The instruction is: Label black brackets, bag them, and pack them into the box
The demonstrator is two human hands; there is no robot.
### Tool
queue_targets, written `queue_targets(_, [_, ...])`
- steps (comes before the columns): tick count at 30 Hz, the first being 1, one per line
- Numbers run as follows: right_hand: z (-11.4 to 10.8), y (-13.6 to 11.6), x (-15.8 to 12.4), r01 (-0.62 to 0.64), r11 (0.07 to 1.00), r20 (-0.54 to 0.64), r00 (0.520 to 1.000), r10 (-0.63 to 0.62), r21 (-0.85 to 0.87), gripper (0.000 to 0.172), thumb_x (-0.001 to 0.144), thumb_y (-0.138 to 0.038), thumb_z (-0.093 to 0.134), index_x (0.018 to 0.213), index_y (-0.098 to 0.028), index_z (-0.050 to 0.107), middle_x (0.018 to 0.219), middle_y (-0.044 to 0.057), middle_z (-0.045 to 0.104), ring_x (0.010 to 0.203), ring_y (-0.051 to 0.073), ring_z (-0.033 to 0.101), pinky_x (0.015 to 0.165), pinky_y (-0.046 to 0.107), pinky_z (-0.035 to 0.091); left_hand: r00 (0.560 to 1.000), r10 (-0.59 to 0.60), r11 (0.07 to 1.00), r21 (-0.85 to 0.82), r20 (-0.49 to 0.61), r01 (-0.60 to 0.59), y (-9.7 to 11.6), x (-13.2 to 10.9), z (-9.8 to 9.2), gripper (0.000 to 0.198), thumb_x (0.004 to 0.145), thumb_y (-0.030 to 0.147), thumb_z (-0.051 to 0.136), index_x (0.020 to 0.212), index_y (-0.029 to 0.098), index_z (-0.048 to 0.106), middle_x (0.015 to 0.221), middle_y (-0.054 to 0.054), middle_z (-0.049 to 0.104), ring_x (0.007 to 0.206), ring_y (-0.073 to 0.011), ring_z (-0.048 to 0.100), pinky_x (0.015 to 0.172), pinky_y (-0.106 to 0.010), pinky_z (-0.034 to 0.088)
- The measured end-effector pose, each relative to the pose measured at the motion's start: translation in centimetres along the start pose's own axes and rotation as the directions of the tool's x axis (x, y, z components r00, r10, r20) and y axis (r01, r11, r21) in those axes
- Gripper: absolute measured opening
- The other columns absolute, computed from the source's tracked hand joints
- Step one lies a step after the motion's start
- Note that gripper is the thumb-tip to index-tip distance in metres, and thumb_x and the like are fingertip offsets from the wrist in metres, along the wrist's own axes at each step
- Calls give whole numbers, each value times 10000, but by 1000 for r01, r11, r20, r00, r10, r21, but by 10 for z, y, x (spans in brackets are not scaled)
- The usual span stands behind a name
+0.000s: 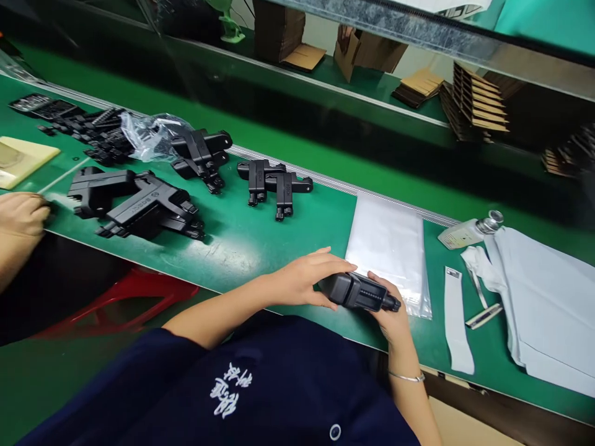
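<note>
Both hands are closed around a black plastic housing [360, 291] with a ribbed recess and a small knob at one end. My left hand [316, 279] grips its broad end, thumb and fingers on opposite sides. My right hand [393, 313] wraps the narrower, knobbed end from behind and below; some of its fingers are hidden. The housing is held above the bench's front edge, beside a stack of clear plastic bags [388, 241]. Similar black housings [283, 186] lie to the left, and a larger group of housings [144, 207], one with raised lettering, sits farther left.
A co-worker's hand [23, 214] rests at the far left near a yellow pad [25, 161]. Small black parts [97, 133] lie behind. On the right are a bottle [469, 232], a white strip [455, 322], a cutter [484, 316] and white sheets [548, 297]. Cardboard [478, 102] fills the shelf.
</note>
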State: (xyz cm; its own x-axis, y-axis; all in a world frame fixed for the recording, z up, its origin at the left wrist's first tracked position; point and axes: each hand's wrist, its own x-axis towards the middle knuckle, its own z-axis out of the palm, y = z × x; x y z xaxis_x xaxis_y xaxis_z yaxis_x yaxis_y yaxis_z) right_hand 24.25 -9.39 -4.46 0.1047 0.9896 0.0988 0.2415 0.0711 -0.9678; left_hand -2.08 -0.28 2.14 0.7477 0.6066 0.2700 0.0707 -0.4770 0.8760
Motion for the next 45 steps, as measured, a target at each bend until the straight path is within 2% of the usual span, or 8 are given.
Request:
queue_targets(16, [-9,-9,-8,149,985,52,988,-145,-91,453,822,-281,742,1269,-275,666,1299,100,688,1204,301,656,1029,489,547,955,294,940,171,41,-296,-9,-20,-7,760,915,282,655,1546,293,232,1372,-126,638,1310,-255,577,1194,-565,312])
queue_targets(21, [0,-20,-9,90,985,85,993,-78,-147,491,814,-419,783,1265,-273,656,1224,108,717,1109,301,698,965,460,575,991,52,999,-3,-123,-52,-15,-16,-7,695,735,537,793,1325,246,567,1208,-107,716,1121,-301,672,1095,-515,437])
queue_targets(24, [6,-37,-8,108,987,104,990,-96,-120,639,853,-549,710,1389,-253,528,1186,129,713,1060,287,705,908,436,589,904,-266,926,-351,-336,142,-20,-10,-3,647,688,680,754,1112,199,668,989,-81,725,894,-259,686,782,-350,550])
queue_targets(27, [8,-54,-5,254,946,72,967,-244,-202,469,956,-443,610,1378,-274,495,1182,111,699,1093,259,678,936,428,563,812,-448,794,-584,-375,168,-24,-7,3,646,670,710,747,1025,176,668,841,-38,665,717,-178,614,632,-262,484])
queue_targets(31, [8,-60,1,295,888,30,952,-304,-353,190,971,-352,586,1126,-252,634,1026,74,721,956,233,694,819,361,571,798,-457,799,-576,-393,174,-22,-7,7,643,656,705,762,1007,175,669,850,-32,627,724,-160,571,647,-252,464])
queue_targets(36, [9,-49,3,-36,979,-46,999,27,-200,305,1011,-443,445,984,-216,647,708,13,651,635,180,641,609,304,524,831,-361,891,-419,-424,174,-19,-6,8,664,638,701,776,1042,185,669,911,-45,632,787,-186,586,679,-267,475])
queue_targets(40, [5,-47,0,-23,991,-11,1000,22,-135,347,925,-460,605,1182,-229,578,979,57,687,893,213,671,734,316,534,816,-385,886,-419,-431,197,-20,-3,9,637,696,718,720,1039,185,661,885,-37,613,761,-176,571,671,-267,467])
queue_targets(45, [0,-45,-1,-48,988,38,998,54,-145,384,1014,-473,411,798,-217,599,650,4,593,610,166,588,602,295,467,828,-392,888,-402,-402,224,-21,-2,10,679,663,742,727,1040,181,662,885,-41,610,765,-186,574,659,-272,467])
